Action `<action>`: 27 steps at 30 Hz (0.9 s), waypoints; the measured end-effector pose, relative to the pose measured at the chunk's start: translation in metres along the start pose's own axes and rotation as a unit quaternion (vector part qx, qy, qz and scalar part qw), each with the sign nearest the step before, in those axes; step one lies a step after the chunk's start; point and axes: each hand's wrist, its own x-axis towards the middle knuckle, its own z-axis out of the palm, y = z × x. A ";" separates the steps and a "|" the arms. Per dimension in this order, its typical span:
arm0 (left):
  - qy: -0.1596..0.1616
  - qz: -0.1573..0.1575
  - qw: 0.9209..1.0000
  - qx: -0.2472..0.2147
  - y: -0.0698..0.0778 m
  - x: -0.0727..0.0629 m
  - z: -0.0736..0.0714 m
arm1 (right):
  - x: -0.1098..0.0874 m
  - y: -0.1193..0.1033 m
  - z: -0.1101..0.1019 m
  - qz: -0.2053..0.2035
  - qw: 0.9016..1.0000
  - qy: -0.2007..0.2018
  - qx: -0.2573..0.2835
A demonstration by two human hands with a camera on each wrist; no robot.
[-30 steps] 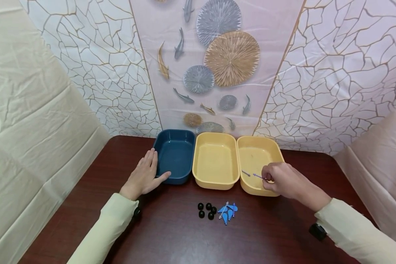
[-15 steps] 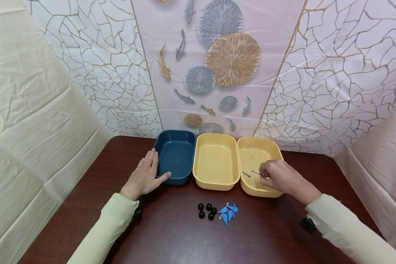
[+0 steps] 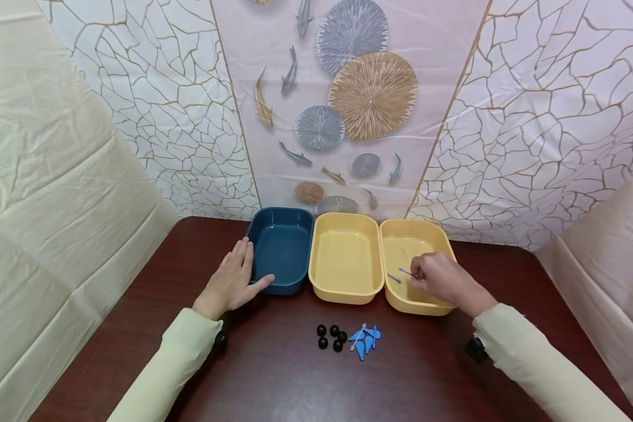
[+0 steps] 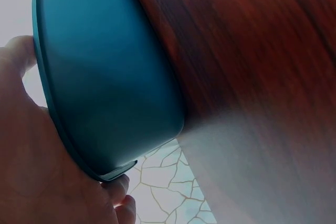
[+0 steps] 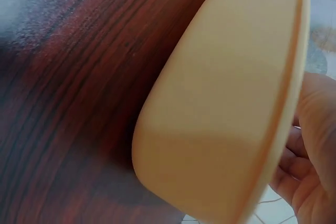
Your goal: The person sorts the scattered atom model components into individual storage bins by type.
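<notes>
My left hand (image 3: 225,280) rests with straight fingers on the left rim of the dark blue tray (image 3: 281,289). In the left wrist view, that hand lies along the rim of the tray. Over the right yellow tray (image 3: 418,306), my right hand (image 3: 444,280) pinches a thin purple stick (image 3: 407,272) with a small knob at its end, which points left. A second purple stick (image 3: 394,278) lies inside this tray near its left wall. In the right wrist view the tray's wall (image 5: 220,87) hides the fingertips and the stick.
Between the other two stands a middle yellow tray (image 3: 348,297). In front of it on the dark wooden table (image 3: 274,363) lie several black balls (image 3: 323,343) and a small pile of blue drop-shaped pieces (image 3: 360,347) with thin sticks. Patterned cloth (image 3: 369,176) hangs behind.
My right hand has moved left and slightly back over the right yellow tray, carrying the purple stick. The left hand has kept its place on the blue tray.
</notes>
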 end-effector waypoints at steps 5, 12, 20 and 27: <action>0.001 0.000 1.000 0.001 0.000 0.000 0.000 | 0.004 0.008 0.011 0.001 1.000 0.003 0.008; 0.001 0.001 1.000 0.003 -0.001 0.000 0.001 | 0.006 0.015 0.025 0.017 1.000 -0.012 0.018; -0.001 0.000 1.000 0.002 0.000 0.000 0.001 | 0.005 0.015 0.027 0.032 0.999 -0.032 0.030; -0.005 -0.002 1.000 0.004 0.000 0.000 0.000 | 0.003 0.004 0.010 0.015 0.999 -0.017 0.025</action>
